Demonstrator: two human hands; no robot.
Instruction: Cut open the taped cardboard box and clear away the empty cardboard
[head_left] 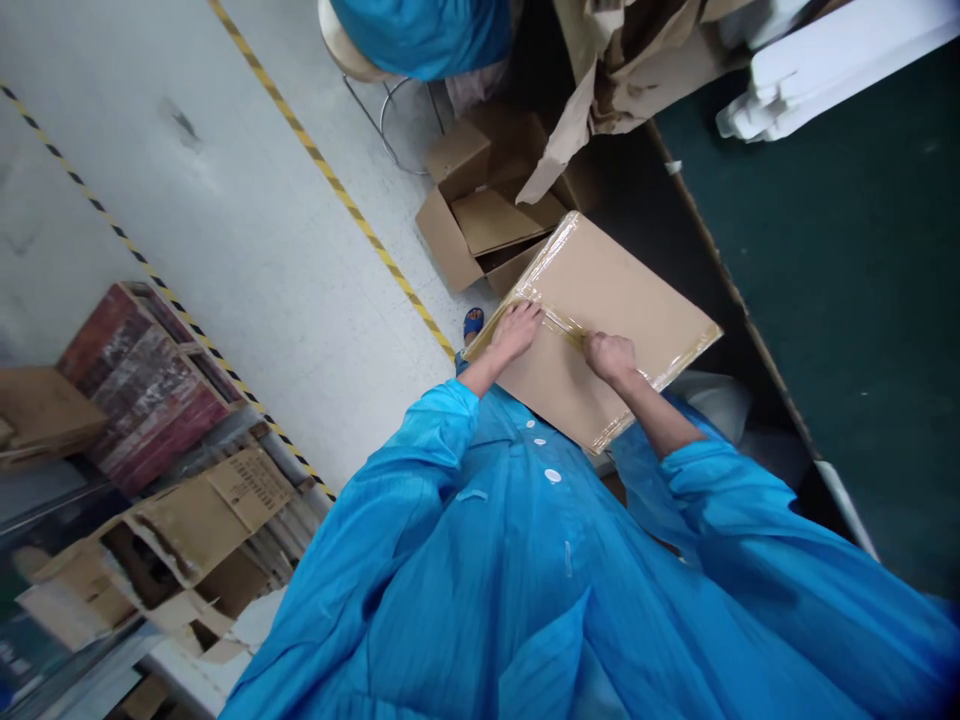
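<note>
Flat brown cardboard box (600, 320) held against the torso beside the dark table (847, 280), edges sealed in clear glossy tape, left hand (516, 331) laid flat on the tape seam, fingers spread, right hand (611, 356) curled, pressed onto the same seam, grip unclear.

An open brown cardboard box (480, 215) lies on the grey floor (247, 240) beside a yellow-black striped tape line (337, 190); white foam pieces (817, 60) rest on the dark green table (847, 280).
</note>
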